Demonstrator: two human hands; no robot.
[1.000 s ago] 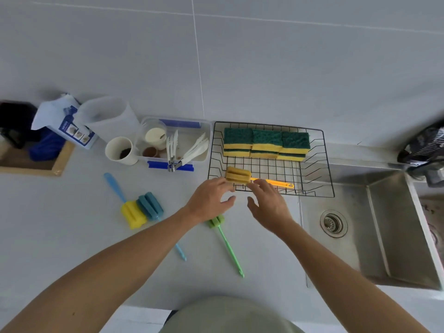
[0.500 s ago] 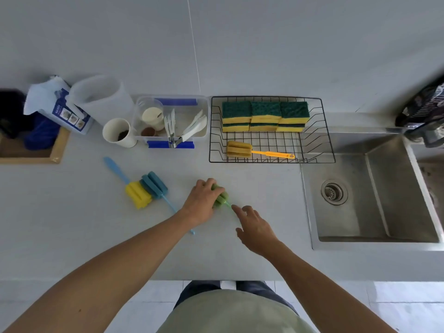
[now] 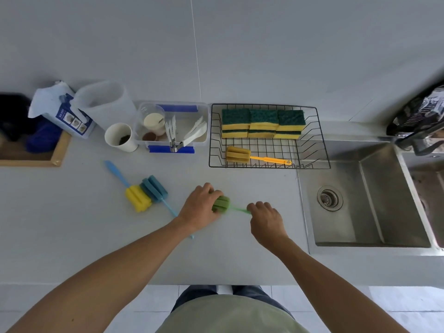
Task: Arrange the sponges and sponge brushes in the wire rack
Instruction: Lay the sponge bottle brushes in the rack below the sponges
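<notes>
A black wire rack stands on the counter by the sink. Inside it, yellow-and-green sponges are stacked in a row along the back. An orange-handled sponge brush lies across the rack's front. My left hand grips the head of a green sponge brush on the counter. My right hand is closed on its green handle. A yellow-headed brush and a blue-headed brush lie crossed further left.
A steel sink sits to the right of the rack. Left of the rack are a clear plastic box of utensils, a paper cup, a white jug and a wooden tray.
Both hands pulled back from the rack's front edge, leaving the orange brush inside. They came down on the green brush, left on its head, right closing on its handle.
</notes>
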